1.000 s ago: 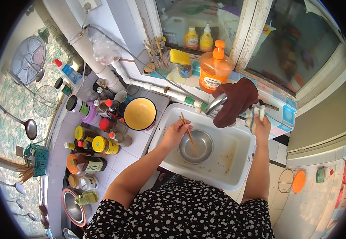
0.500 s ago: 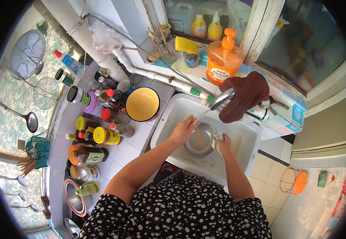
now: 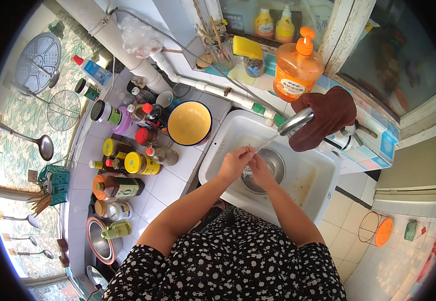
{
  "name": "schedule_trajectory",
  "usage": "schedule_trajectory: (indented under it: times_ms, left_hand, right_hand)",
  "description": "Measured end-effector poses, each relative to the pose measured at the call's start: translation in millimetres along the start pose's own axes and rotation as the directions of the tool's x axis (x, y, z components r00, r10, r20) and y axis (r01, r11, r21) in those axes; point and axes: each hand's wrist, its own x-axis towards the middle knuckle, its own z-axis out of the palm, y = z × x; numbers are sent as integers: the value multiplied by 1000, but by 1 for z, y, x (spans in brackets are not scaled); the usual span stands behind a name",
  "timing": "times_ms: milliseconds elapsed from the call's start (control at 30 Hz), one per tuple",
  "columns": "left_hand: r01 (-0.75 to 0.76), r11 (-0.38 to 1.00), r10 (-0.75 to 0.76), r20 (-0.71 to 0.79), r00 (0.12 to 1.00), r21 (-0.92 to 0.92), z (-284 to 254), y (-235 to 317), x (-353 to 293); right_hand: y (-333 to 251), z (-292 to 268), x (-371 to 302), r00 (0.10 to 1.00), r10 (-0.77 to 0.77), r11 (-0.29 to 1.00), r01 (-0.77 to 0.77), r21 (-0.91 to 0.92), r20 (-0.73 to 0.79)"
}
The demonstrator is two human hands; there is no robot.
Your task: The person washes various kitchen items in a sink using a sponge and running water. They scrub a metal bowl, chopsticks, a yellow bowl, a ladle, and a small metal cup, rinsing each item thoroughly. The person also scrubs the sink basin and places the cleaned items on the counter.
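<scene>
Grasps the chopsticks point(image 3: 249, 149) in the fingers of the left hand point(image 3: 234, 163), showing only a short end past the fingertips. Meets those with the right hand point(image 3: 262, 171), half hiding a white cloth point(image 3: 247, 172); cannot tell its exact grip. Works above the metal bowl point(image 3: 275, 168), nearer the left edge of the sink point(image 3: 310, 170).

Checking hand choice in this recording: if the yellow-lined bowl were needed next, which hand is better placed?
Probably the left hand: the yellow-lined bowl stands on the counter to its left. The right hand is farther away and would have to reach past the left.
</scene>
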Motion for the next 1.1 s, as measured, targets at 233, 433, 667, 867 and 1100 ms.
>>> schedule_trajectory:
  times_ms: [233, 433, 667, 867, 1100]
  left_hand:
    - [-101, 889, 32, -158, 987, -447, -50, 34, 0]
    - [-188, 916, 117, -213, 970, -353, -71, 60, -8]
    - [-23, 998, 25, 56, 998, -51, -24, 10, -12]
    - [47, 997, -33, 230, 973, -53, 3, 4, 1]
    - [75, 997, -70, 469, 881, 8, 18, -5, 26]
  right_hand:
    - [-6, 8, 8, 965, 193, 973, -164, -162, 179]
    - [29, -8, 12, 884, 387, 899, -300, -319, 261]
    - [37, -12, 8, 887, 391, 891, -297, -343, 247]
    - [14, -22, -10, 891, 406, 883, -325, -338, 204]
    - [68, -36, -24, 915, 379, 884, -312, -350, 142]
